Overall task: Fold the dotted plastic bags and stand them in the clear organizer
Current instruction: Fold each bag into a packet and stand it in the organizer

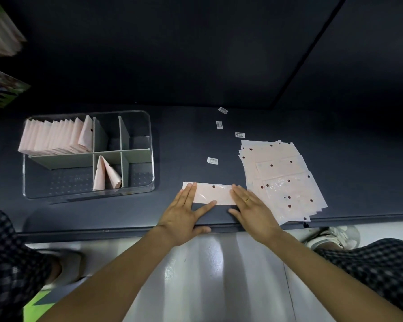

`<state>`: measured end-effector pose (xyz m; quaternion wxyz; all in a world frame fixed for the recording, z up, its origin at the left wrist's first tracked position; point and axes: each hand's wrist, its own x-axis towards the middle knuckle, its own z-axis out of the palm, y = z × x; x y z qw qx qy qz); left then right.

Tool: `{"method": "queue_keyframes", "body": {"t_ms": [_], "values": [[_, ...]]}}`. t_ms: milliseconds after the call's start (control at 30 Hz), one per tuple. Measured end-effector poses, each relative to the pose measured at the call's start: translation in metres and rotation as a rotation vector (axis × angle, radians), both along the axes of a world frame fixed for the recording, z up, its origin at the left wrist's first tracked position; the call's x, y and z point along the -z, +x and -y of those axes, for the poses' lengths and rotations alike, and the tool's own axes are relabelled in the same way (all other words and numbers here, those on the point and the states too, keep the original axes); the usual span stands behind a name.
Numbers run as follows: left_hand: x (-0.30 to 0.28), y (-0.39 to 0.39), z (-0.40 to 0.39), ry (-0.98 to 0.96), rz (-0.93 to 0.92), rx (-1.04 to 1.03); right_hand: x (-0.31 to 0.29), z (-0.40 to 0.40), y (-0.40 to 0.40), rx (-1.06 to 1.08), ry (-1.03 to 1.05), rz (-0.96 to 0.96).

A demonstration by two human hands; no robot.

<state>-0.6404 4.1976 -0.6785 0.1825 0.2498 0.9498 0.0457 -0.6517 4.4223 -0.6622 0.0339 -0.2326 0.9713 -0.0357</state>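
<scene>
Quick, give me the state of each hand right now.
Left hand: open, fingers flat on the folded bag strip.
Right hand: open, fingers flat on the strip's other end.

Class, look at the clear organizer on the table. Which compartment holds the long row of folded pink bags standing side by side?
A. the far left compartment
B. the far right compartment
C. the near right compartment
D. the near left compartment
A: the row of folded bags stands in the far left compartment of the clear organizer; the near middle compartment holds only two folded bags.
</scene>
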Motion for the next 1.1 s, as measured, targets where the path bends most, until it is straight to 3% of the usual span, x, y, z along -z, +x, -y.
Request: {"method": "queue_keyframes", "body": {"t_ms": [300, 467, 600, 700, 767, 867, 1100], "values": [[-0.013, -0.004, -0.007, -0.007, 0.018, -0.064, -0.023, -0.004, -0.021, -0.259, 0.201, -0.219], [-0.021, 0.008, -0.018, 0.095, -0.196, -0.123, -0.030, 0.011, -0.004, -0.335, 0.015, -0.267], [-0.022, 0.018, -0.019, 0.246, -0.214, -0.137, -0.035, 0.036, 0.023, -0.328, -0.128, -0.241], [-0.021, 0.018, -0.019, 0.323, -0.284, -0.199, -0.035, 0.042, 0.030, -0.228, -0.275, -0.156], [-0.019, 0.015, -0.019, 0.351, -0.223, -0.251, -0.031, 0.035, 0.030, -0.098, -0.387, 0.046], [-0.009, 0.008, -0.019, 0.409, -0.114, -0.402, -0.020, 0.018, 0.024, 0.147, -0.383, 0.376], [-0.010, -0.003, -0.028, 0.384, -0.004, -0.583, -0.015, 0.032, -0.004, 0.596, -0.651, 0.458]]}}
